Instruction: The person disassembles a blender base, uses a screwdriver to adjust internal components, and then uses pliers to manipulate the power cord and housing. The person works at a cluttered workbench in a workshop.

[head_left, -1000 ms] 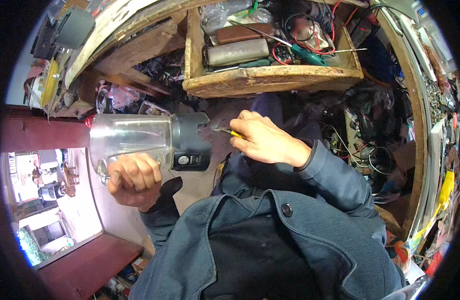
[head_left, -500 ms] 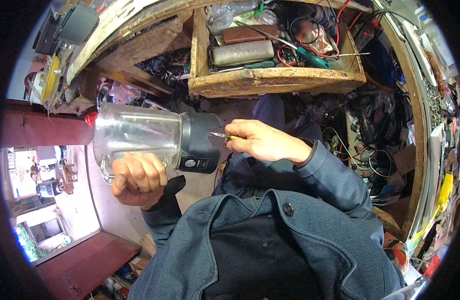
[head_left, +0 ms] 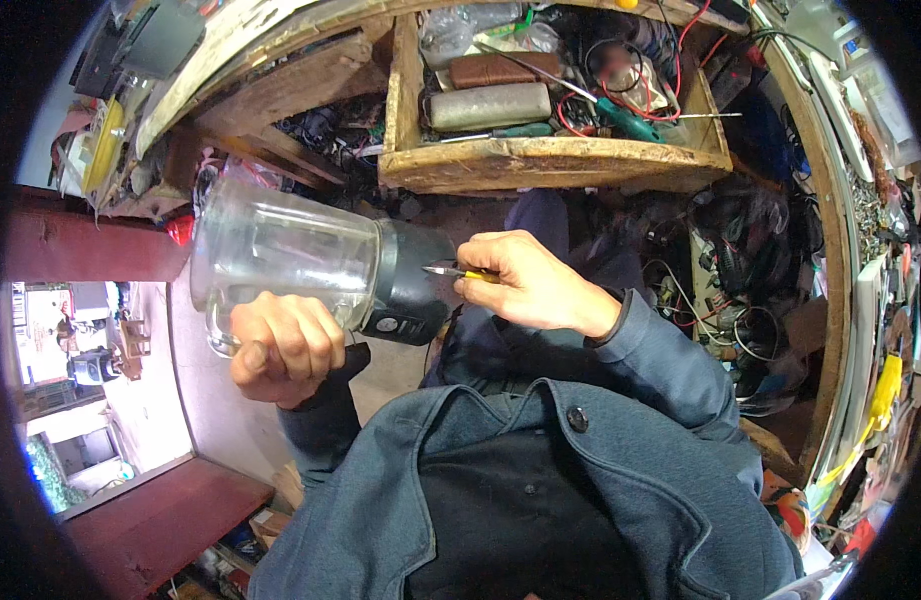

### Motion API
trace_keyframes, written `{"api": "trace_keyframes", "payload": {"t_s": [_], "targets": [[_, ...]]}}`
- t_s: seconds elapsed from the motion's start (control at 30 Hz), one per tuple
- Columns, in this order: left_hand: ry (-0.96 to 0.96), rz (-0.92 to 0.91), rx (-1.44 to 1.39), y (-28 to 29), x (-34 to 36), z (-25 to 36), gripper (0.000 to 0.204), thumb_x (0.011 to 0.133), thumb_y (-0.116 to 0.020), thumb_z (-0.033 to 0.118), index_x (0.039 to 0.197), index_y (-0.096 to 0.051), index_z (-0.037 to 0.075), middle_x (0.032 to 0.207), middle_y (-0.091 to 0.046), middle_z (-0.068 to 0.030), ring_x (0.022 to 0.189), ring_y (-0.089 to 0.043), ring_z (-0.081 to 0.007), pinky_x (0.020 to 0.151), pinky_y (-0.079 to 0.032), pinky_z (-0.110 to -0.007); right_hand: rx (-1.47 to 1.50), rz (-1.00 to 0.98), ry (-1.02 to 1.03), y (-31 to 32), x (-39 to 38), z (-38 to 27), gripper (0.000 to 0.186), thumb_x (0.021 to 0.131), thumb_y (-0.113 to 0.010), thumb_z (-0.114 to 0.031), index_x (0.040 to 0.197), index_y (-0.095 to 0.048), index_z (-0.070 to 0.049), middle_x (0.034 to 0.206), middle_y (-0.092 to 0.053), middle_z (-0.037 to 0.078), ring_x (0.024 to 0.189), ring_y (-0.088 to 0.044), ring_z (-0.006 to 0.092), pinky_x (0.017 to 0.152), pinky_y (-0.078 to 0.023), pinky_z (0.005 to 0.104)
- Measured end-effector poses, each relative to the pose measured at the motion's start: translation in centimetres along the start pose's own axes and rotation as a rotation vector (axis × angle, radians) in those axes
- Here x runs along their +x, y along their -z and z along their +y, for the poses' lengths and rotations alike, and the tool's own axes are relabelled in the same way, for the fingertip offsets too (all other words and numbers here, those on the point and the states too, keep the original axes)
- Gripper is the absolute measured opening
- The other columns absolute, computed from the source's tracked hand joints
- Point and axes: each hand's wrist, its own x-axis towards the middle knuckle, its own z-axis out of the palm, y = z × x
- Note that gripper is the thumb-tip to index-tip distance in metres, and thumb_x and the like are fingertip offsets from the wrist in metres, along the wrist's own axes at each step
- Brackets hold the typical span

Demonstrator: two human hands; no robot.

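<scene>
A clear blender jar (head_left: 301, 250) with a black base collar (head_left: 413, 285) lies on its side in the air, its base toward the right. My left hand (head_left: 286, 345) is wrapped round the jar's handle, which its fingers mostly cover. In my right hand (head_left: 536, 282) is a small yellow-handled tool (head_left: 479, 276) with a pointed metal tip, possibly pliers. That tip meets or almost meets the black base; whether it touches I cannot tell.
Ahead, an open wooden drawer (head_left: 556, 170) holds a green-handled screwdriver (head_left: 626, 118), a brown case (head_left: 506, 68), a grey case (head_left: 491, 105) and red wires. Tangled cables (head_left: 746, 330) and parts crowd the right. A dark red door frame (head_left: 101, 245) stands at the left.
The jar has tilted, its left end rising and its base shifting slightly right. Both my hands have moved a little right, still holding the jar and the tool.
</scene>
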Motion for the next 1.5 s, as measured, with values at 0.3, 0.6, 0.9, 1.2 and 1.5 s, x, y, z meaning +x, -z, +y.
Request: {"api": "trace_keyframes", "payload": {"t_s": [0.3,0.6,0.9,1.2,1.5], "targets": [[0.032,-0.037,0.046,-0.6,0.7,-0.9,0.051,0.096,-0.050,0.012,0.050,-0.028,0.015,0.039,-0.039,-0.0040,0.027,-0.031,-0.0141,0.030,-0.030,-0.031,-0.207,-0.051,-0.051,0.5,0.0,-0.7,0.020,0.083,-0.064,-0.012,0.076,-0.057,0.005,0.070,-0.055,0.026,0.064,-0.060,0.0415,0.060,-0.047,0.0474],[0.087,-0.101,0.270,-0.9,1.2,-1.5,0.048,0.093,-0.052,0.011,0.050,-0.029,0.014,0.039,-0.041,-0.0040,0.027,-0.033,-0.0132,0.030,-0.033,-0.031,-0.400,-0.034,0.031,-0.1,0.0,-2.4,0.026,0.084,-0.065,-0.021,0.078,-0.065,0.004,0.072,-0.066,0.027,0.073,-0.068,0.0454,0.069,-0.056,0.0526],[-0.045,0.067,0.098,0.5,0.4,-0.6,0.049,0.095,-0.049,0.011,0.051,-0.027,0.014,0.039,-0.035,-0.0021,0.028,-0.029,-0.0133,0.031,-0.028,-0.032,0.085,-0.131,-0.268,0.7,-1.4,-0.4,0.033,0.106,-0.056,-0.026,0.088,-0.057,0.002,0.075,-0.056,0.008,0.072,-0.053,0.0174,0.065,-0.045,0.0373],[-0.070,0.057,0.059,0.1,0.3,-0.5,0.050,0.096,-0.049,0.013,0.051,-0.028,0.014,0.040,-0.036,-0.0024,0.028,-0.030,-0.0132,0.031,-0.028,-0.031,0.248,-0.105,-0.272,-1.2,-0.3,-0.9,0.034,0.107,-0.055,-0.031,0.097,-0.059,0.001,0.078,-0.059,0.017,0.074,-0.058,0.0250,0.073,-0.049,0.0423],[-0.091,0.093,0.029,0.2,0.1,-0.8,0.049,0.097,-0.048,0.014,0.052,-0.028,0.014,0.040,-0.036,-0.0024,0.029,-0.029,-0.0129,0.032,-0.028,-0.031,-0.131,0.210,0.037,-2.6,-1.4,0.9,0.035,0.107,-0.060,-0.026,0.085,-0.051,0.000,0.069,-0.046,0.012,0.064,-0.045,0.0188,0.060,-0.041,0.0383]]}}
